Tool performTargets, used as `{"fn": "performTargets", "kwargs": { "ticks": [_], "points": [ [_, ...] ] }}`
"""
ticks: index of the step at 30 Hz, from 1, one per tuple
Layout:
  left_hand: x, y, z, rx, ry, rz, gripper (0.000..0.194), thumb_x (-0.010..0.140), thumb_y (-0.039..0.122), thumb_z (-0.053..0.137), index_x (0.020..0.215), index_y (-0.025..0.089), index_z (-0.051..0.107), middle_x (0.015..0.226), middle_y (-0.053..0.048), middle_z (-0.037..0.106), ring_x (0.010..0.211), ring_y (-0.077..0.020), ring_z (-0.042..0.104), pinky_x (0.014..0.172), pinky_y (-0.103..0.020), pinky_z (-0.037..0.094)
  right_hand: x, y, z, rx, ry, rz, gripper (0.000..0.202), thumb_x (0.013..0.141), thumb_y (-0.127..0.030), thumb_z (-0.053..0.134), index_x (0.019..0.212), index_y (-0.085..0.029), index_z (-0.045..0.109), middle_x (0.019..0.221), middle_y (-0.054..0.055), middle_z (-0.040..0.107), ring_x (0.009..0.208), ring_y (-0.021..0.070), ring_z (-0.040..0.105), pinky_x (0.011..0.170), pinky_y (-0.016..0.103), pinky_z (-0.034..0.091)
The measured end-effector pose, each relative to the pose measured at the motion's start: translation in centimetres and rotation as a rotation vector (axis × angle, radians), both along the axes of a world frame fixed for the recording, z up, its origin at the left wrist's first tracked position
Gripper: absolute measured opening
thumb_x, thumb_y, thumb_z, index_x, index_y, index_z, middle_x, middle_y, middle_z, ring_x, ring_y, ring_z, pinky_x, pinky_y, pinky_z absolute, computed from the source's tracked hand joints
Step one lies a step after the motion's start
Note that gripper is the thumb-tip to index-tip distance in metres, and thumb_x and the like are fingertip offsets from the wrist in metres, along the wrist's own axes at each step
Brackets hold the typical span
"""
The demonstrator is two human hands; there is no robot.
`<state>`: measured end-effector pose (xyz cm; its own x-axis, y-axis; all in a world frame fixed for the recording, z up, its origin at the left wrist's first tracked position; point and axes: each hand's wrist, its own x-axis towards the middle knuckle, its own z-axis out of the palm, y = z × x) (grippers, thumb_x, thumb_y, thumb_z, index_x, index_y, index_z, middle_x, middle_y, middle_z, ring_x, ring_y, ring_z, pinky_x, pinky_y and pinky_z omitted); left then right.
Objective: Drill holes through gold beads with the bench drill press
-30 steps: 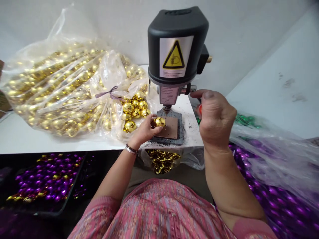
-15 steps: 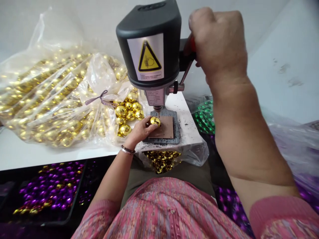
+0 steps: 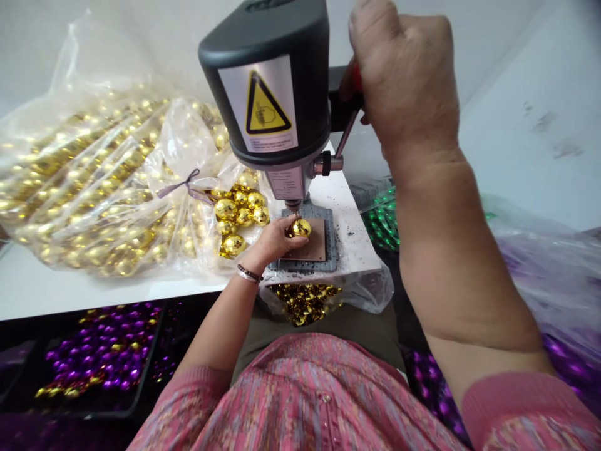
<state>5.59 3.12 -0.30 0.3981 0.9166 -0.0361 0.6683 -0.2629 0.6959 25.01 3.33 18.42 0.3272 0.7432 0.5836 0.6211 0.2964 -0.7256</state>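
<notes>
Under the chuck of a dark drill press [image 3: 277, 88], my left hand [image 3: 278, 239] grips a shiny gold ball [image 3: 300, 229] between thumb and fingers. The ball rests over a brown square board [image 3: 315, 249], which lies on the grey metal base [image 3: 330, 235]. The drill tip is close above the ball; whether they touch I cannot tell. High on the right, my right hand [image 3: 404, 75] is wrapped round the press's red-tipped lever [image 3: 357, 78]. Loose gold balls [image 3: 233, 244] lie just left of the base.
A big clear bag of gold balls [image 3: 94, 188] covers the table's left side. Below the table edge hangs a bag of gold pieces [image 3: 305, 304]. Purple balls [image 3: 107, 357] fill a dark tray at lower left; green balls [image 3: 382, 219] are at right.
My left hand has moved slightly right with the gold ball, bringing it under the drill. The press appears shifted a little left in view, and my right hand with it.
</notes>
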Motion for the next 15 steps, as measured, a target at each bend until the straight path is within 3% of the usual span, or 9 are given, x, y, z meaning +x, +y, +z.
{"fn": "performTargets", "kwargs": {
  "ticks": [3, 8, 12, 15],
  "points": [
    [0.0, 0.0, -0.6, -0.086, -0.078, 0.029, 0.065, 0.072, 0.031, 0.077, 0.133, 0.013, 0.063, 0.115, -0.009, 0.074, 0.098, -0.0202, 0.068, 0.090, -0.031, 0.054, -0.2, -1.2, -0.4, -0.030, 0.040, 0.026, 0.049, 0.097, -0.036, 0.029, 0.060, -0.010, 0.050, 0.058, -0.007, 0.043, 0.055, -0.0044, 0.039, 0.065, 0.015, 0.029],
    [0.2, -0.3, -1.0, -0.091, -0.115, 0.037, 0.067, 0.071, 0.028, 0.077, 0.135, 0.016, 0.061, 0.115, -0.008, 0.075, 0.101, -0.0210, 0.069, 0.092, -0.034, 0.054, -0.6, -5.9, -2.6, 0.095, -0.108, 0.114, 0.040, 0.094, -0.035, 0.044, 0.059, -0.016, 0.039, 0.057, -0.006, 0.034, 0.059, 0.0018, 0.030, 0.062, 0.024, 0.025],
    [0.4, -0.6, -0.6, -0.062, -0.071, 0.053, 0.067, 0.071, 0.026, 0.077, 0.135, 0.015, 0.062, 0.121, -0.009, 0.073, 0.105, -0.0230, 0.068, 0.096, -0.035, 0.052, -1.2, -9.0, -5.4, -0.021, -0.103, 0.080, 0.034, 0.094, -0.039, 0.045, 0.067, -0.019, 0.050, 0.060, -0.004, 0.047, 0.058, 0.0055, 0.039, 0.059, 0.025, 0.029],
    [0.4, -0.8, -0.4, -0.052, -0.063, 0.049, 0.064, 0.071, 0.025, 0.078, 0.133, 0.015, 0.064, 0.121, -0.008, 0.073, 0.105, -0.0234, 0.068, 0.095, -0.033, 0.052, -1.5, -9.7, -7.8, 0.025, -0.125, 0.074, 0.033, 0.095, -0.038, 0.044, 0.069, -0.020, 0.052, 0.061, -0.003, 0.050, 0.058, 0.0069, 0.042, 0.060, 0.025, 0.034]
  ]
}}
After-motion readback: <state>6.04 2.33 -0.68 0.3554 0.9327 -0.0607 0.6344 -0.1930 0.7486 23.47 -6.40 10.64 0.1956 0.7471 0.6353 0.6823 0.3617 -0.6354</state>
